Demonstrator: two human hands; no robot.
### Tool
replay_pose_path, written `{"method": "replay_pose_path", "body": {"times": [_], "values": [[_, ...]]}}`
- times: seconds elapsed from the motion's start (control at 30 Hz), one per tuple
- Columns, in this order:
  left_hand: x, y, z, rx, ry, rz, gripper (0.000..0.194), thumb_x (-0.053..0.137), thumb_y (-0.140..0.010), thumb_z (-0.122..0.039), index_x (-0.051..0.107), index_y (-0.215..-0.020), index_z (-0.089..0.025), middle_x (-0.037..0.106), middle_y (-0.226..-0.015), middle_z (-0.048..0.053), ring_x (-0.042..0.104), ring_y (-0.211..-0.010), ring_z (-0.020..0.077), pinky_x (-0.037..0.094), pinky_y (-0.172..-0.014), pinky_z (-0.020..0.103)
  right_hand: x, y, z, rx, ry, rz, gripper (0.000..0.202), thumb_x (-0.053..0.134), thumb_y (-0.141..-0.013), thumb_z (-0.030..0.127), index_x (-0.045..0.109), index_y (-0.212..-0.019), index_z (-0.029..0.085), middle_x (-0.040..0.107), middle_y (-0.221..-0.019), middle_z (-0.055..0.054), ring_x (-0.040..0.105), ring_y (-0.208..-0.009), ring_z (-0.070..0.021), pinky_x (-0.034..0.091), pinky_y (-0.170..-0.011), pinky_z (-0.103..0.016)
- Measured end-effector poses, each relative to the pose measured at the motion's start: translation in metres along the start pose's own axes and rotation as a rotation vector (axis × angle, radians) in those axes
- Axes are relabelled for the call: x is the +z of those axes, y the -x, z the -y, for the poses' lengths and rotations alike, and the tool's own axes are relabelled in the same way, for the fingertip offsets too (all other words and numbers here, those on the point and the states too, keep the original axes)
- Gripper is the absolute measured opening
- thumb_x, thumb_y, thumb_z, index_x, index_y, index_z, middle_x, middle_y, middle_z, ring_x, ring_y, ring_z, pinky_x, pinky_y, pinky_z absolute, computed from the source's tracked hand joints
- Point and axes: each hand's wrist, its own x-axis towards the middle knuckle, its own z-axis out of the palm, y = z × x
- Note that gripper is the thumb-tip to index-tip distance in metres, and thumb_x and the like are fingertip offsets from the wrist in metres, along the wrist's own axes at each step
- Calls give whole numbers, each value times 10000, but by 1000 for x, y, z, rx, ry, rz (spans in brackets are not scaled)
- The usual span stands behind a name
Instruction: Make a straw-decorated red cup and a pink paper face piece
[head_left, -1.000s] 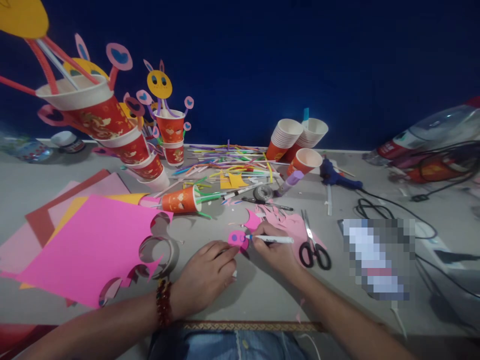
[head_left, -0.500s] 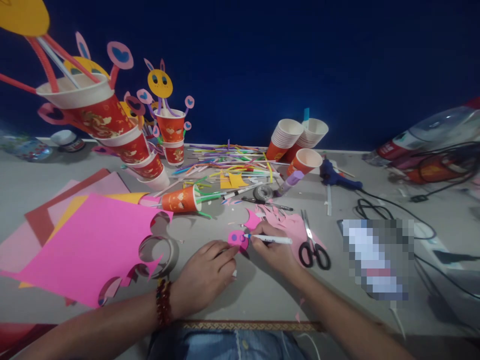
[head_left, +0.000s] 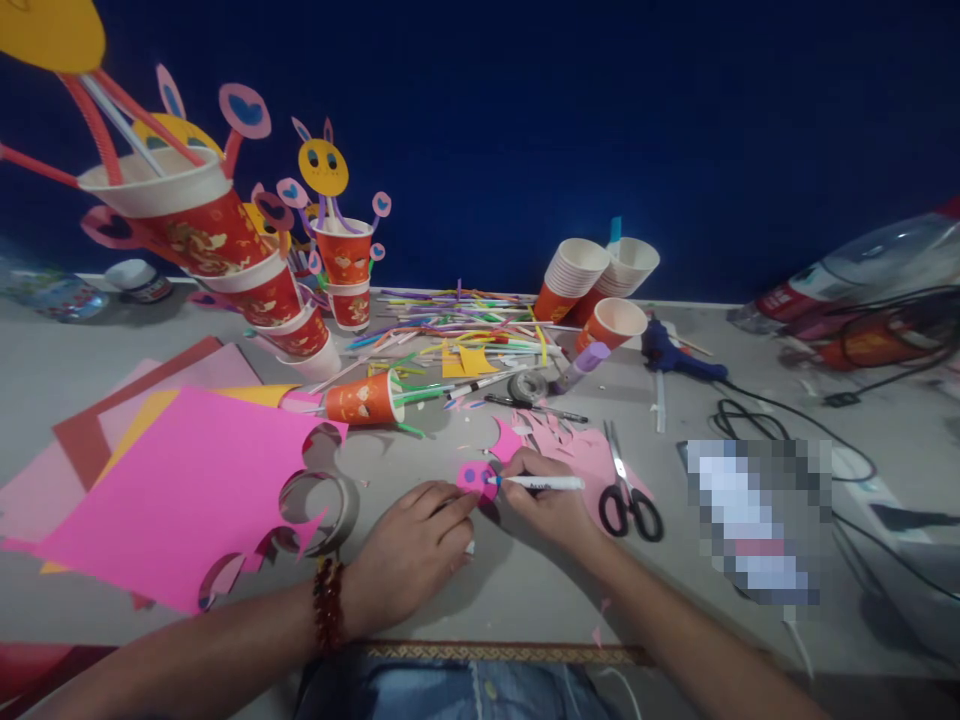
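Note:
A small bright pink paper circle (head_left: pixel 471 466) lies on the table in front of me, with two purple-blue spots on it. My left hand (head_left: pixel 424 545) is curled at its lower left edge, fingertips holding it down. A small white thing (head_left: pixel 470 548) pokes out from under that hand; I cannot make out what it is. My right hand (head_left: pixel 546 500) grips a white acrylic marker (head_left: pixel 551 483), its blue tip on the right-hand spot. Beside the right hand lie light pink paper scraps (head_left: pixel 581 455) and black-handled scissors (head_left: pixel 628 495).
Pink paper sheets (head_left: pixel 195 480) and a tape roll (head_left: pixel 341 510) lie left. Decorated cup figures (head_left: pixel 225 235) stand behind them, near a tipped cup (head_left: pixel 360 400). Further back are straws (head_left: pixel 457 325) and stacked cups (head_left: pixel 574 275). A glue gun (head_left: pixel 682 355) and cables (head_left: pixel 750 415) lie right.
The right-hand spot, an outlined ring before, now looks more filled in. The marker tip has shifted slightly down on it. My left hand stays in place.

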Motion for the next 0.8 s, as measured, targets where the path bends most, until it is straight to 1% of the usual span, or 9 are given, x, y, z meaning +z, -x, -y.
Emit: {"method": "replay_pose_path", "body": {"times": [0.13,0.27,0.4,0.53,0.67,0.8], "values": [[0,0,0,-3,-5,7,114,590,-960,-237,615,-1043,-163,608,-1371,79,519,-1239,271,424,-1098,449,1,0,-1,2,-1,-23,91,547,-764,198,554,-676,218,584,-593,24,492,-543,-134,401,-527,-250],[0,1,0,-4,1,10,113,593,-958,-235,616,-1038,-159,606,-1373,79,517,-1237,274,429,-1095,443,1,0,0,-7,6,11,122,542,-753,187,521,-638,223,548,-554,36,464,-518,-127,378,-508,-247],[0,1,0,-2,-3,11,111,589,-962,-239,615,-1036,-160,605,-1376,76,519,-1235,270,424,-1104,445,0,-1,0,-14,6,-12,103,538,-763,200,546,-661,218,575,-589,23,494,-536,-136,390,-520,-254],[0,1,0,-4,-8,14,124,592,-961,-245,615,-1043,-155,604,-1377,77,519,-1234,274,422,-1104,443,0,0,0,-8,-1,10,114,537,-740,186,524,-633,222,546,-560,31,473,-513,-131,376,-505,-249],[-1,0,0,3,-4,5,118,585,-964,-244,617,-1034,-155,609,-1369,77,521,-1227,274,429,-1093,443,0,0,0,8,-13,-19,106,538,-746,188,534,-646,223,565,-577,23,488,-532,-140,395,-522,-256],[-2,0,0,2,-6,5,114,595,-957,-245,618,-1030,-160,611,-1365,78,520,-1227,267,431,-1089,442,1,0,0,1,-15,-13,115,544,-745,179,532,-638,221,559,-575,26,485,-528,-136,390,-518,-256]]}}
